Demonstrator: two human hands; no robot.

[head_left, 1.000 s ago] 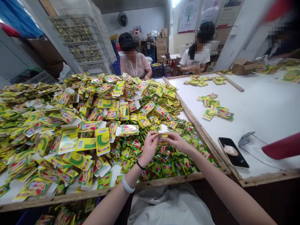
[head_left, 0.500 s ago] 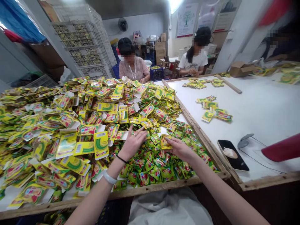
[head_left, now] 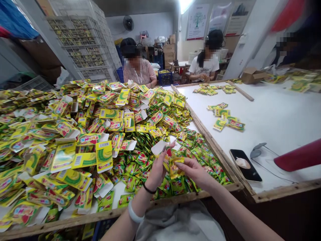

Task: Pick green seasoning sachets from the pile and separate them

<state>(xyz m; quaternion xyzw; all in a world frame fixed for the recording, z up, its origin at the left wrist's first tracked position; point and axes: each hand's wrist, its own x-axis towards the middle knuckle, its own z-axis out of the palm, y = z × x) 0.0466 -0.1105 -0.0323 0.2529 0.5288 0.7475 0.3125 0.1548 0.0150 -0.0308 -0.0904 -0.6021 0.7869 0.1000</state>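
My left hand [head_left: 157, 170] is closed around a small yellow-and-red carton [head_left: 166, 157], its white flap [head_left: 157, 147] standing out to the left. Right beside it, my right hand [head_left: 193, 170] pinches a small yellow sachet [head_left: 176, 168] between thumb and fingers. The sachet is against or just in front of the carton; whether they touch is hard to make out. Beneath both hands lies a spread of green sachets [head_left: 131, 182] with red fruit pictures. To the left rises a big heap of flat yellow cartons [head_left: 85, 160], several with open flaps.
Wooden strips [head_left: 208, 134] edge the table. On the white surface to the right lie a phone [head_left: 245, 165], sunglasses [head_left: 256, 152], a dark red cylinder [head_left: 298, 157] and several packets [head_left: 229, 122]. Two people [head_left: 139, 72] sit across; crates [head_left: 82, 43] are stacked behind.
My left hand has moved right and down, from open over the heap to holding a carton beside the sachet. My right hand still holds the yellow sachet, slightly lower.
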